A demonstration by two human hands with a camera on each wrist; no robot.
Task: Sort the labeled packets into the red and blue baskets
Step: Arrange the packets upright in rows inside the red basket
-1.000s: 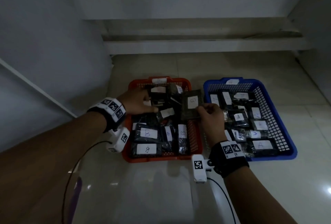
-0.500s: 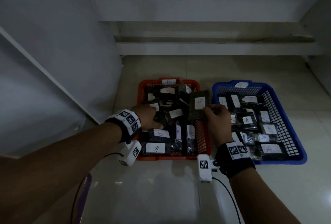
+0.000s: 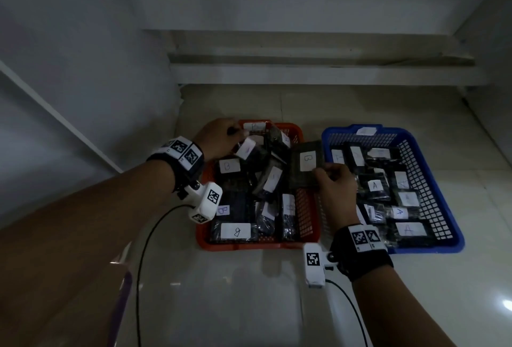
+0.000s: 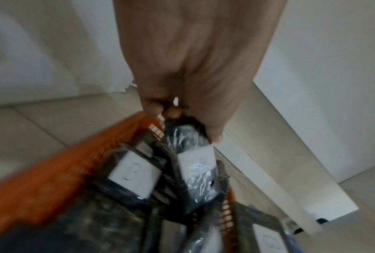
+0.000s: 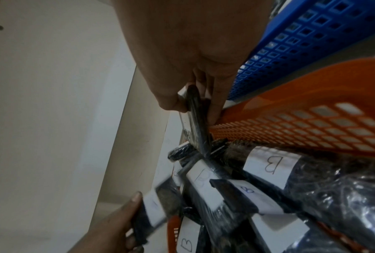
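Pale glossy floor tiles (image 3: 249, 305) in a dim corner, bounded by grey walls and a low step (image 3: 318, 69), carry two baskets set side by side. Packets labelled B are gathered in the red basket (image 3: 306, 216); those labelled A are laid in the blue basket (image 3: 432, 194), so the sorting rule can be read from the contents.

A flat dark packet marked B (image 3: 306, 165) is pinched at its lower corner between thumb and curled fingers of the right hand (image 3: 336, 187). It is held upright over the gap between the baskets, its label turned toward the head camera (presumably so the letter can be checked before release). Judged by that letter, it belongs in the red basket.

A second packet (image 4: 195, 154) is gripped at its end by the curled fingers of the left hand (image 3: 219, 138) at the far left corner of the red basket, its label too blurred to be read; it appears to be lifted or shifted so that room is made.
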